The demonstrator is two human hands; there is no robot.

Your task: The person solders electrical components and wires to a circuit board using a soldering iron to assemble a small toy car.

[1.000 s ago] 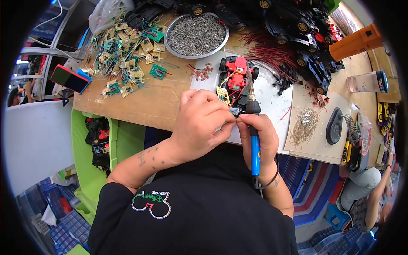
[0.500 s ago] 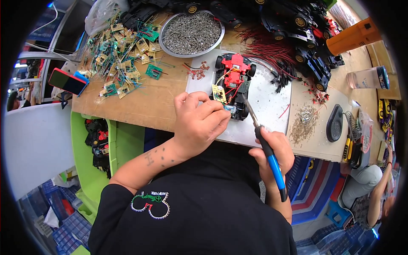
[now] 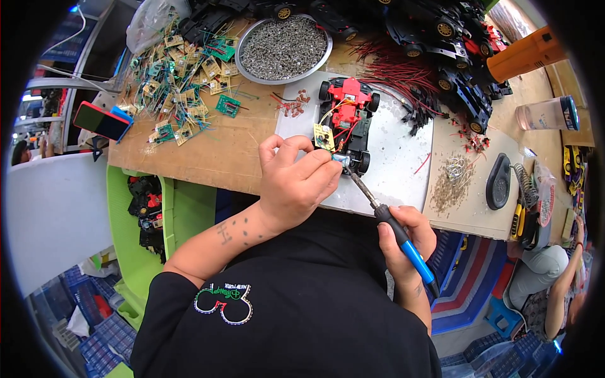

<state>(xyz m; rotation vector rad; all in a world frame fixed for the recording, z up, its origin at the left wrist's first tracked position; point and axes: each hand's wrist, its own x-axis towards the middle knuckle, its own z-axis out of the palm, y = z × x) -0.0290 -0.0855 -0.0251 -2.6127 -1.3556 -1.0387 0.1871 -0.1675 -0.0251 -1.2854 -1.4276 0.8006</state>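
A toy car chassis point(image 3: 348, 112), red and black with four dark wheels, lies on a white sheet point(image 3: 397, 157) in front of me. A small yellowish circuit board point(image 3: 323, 138) with wires rests on its near left part. My left hand point(image 3: 297, 173) is closed at the chassis's near end, fingertips pinched beside the board; what they pinch is too small to make out. My right hand point(image 3: 406, 239) grips a blue and black soldering iron point(image 3: 392, 225). The iron's tip meets the near end of the chassis, close to a small silvery motor point(image 3: 341, 160) and my left fingertips.
Circuit boards with wires point(image 3: 183, 94) are heaped at the left. A round metal bowl point(image 3: 242, 69) holds many screws. Black car bodies point(image 3: 435, 31) pile up at the back right, near red wires point(image 3: 397, 69). A phone point(image 3: 101, 121), a cup point(image 3: 535, 115) and a green bin point(image 3: 135, 252) flank me.
My right hand has tilted the soldering iron, so its tip has swung down and left to the chassis's near end by my left fingertips. The left hand has barely moved.
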